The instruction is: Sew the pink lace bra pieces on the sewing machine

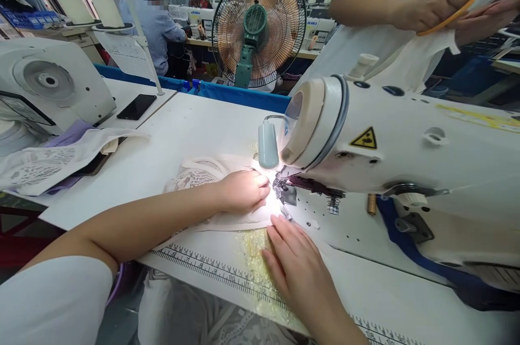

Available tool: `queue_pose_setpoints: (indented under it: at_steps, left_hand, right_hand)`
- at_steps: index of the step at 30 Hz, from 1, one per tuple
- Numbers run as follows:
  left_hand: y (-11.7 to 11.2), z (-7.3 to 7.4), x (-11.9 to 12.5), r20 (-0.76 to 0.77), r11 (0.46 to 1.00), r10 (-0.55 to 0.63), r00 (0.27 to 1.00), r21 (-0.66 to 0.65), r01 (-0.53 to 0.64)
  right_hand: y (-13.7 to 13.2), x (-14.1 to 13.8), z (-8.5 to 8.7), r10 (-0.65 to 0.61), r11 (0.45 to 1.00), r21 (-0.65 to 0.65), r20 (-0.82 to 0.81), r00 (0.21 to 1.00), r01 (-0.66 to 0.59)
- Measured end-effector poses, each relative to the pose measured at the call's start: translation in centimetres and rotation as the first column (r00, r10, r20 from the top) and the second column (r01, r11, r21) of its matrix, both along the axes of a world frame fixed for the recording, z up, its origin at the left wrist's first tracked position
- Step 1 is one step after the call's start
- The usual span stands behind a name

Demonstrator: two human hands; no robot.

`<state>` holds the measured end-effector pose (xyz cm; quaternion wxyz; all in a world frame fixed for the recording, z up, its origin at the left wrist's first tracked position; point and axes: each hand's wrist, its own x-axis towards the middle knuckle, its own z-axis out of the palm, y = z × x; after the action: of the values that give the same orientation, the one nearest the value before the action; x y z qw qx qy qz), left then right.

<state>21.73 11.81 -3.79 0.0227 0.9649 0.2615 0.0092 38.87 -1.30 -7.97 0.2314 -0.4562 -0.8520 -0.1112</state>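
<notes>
A white lace garment piece (227, 221) lies on the table under the lit needle area of a sewing machine (390, 139). On top of it, close to the presser foot (280, 185), rests my left hand (246, 190), its fingers curled down onto the cloth. My right hand (298, 261) lies flat with fingers stretched, fingertips at the fabric's near right edge. Beneath that hand runs a yellowish, shiny taped strip (255, 258) across the table. A small grey lamp (268, 144) shines on the stitching spot.
A printed ruler (211, 269) follows the table's front edge. To the left are another machine (52, 77), a phone (137, 107) and more lace pieces (52, 163). A large fan (255, 20) stands behind. At upper right a co-worker's hands (439, 9) hold orange-handled scissors (467, 6).
</notes>
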Motion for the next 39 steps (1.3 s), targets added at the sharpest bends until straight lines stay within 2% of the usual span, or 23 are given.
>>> queue_pose_setpoints:
  at_steps: [6,14,20,23,25,27,28,30,34,37,39]
  left_hand:
    - [0.3,-0.3,0.2,0.023,1.000,0.006,1.000,-0.006,-0.005]
    - [0.3,-0.2,0.1,-0.032,1.000,0.014,0.999,0.003,-0.014]
    - [0.8,0.9,0.3,-0.033,1.000,0.007,0.999,0.016,-0.007]
    - [0.1,1.7,0.5,0.002,0.998,0.059,0.998,-0.006,-0.059]
    - [-1.2,1.9,0.4,0.029,0.999,0.016,0.999,-0.031,-0.015]
    - [-2.8,1.7,0.0,0.041,0.994,-0.106,0.993,-0.032,0.108]
    - [-3.4,1.4,-0.3,0.047,0.984,-0.175,0.983,-0.005,0.176]
    - [-4.2,0.4,-0.9,0.072,0.967,-0.241,0.968,0.100,0.233]
    - [-3.4,-1.5,-1.7,0.131,0.910,-0.317,0.939,0.321,0.263]
    - [-2.2,-1.8,-1.8,0.132,0.884,-0.346,0.929,0.377,0.276]
    - [-1.6,-1.6,-1.7,0.109,0.889,-0.337,0.935,0.363,0.278]
  right_hand:
    - [0.0,-0.1,0.1,0.006,1.000,0.002,-0.017,1.000,-0.006]
    - [0.0,0.0,-0.3,-0.001,1.000,-0.021,-0.016,1.000,0.001]
    - [0.3,-0.1,-0.5,-0.035,0.996,-0.076,0.013,0.999,0.036]
    - [0.3,-0.1,-0.3,-0.044,0.995,-0.089,0.032,0.999,0.046]
    - [0.3,-0.1,-0.3,-0.041,0.995,-0.087,0.030,0.999,0.043]
    - [0.3,0.0,-0.3,-0.035,0.996,-0.077,0.002,0.999,0.035]
    - [0.2,0.1,-0.3,-0.033,0.997,-0.074,-0.018,0.999,0.031]
    - [0.2,0.1,-0.4,-0.028,0.997,-0.068,-0.051,0.998,0.024]
    - [0.2,0.1,-0.5,-0.016,0.999,-0.052,-0.046,0.999,0.014]
    - [0.3,0.0,-0.4,-0.006,0.999,-0.033,-0.035,0.999,0.005]
    - [0.3,0.0,-0.4,-0.004,0.999,-0.033,-0.033,0.999,0.003]
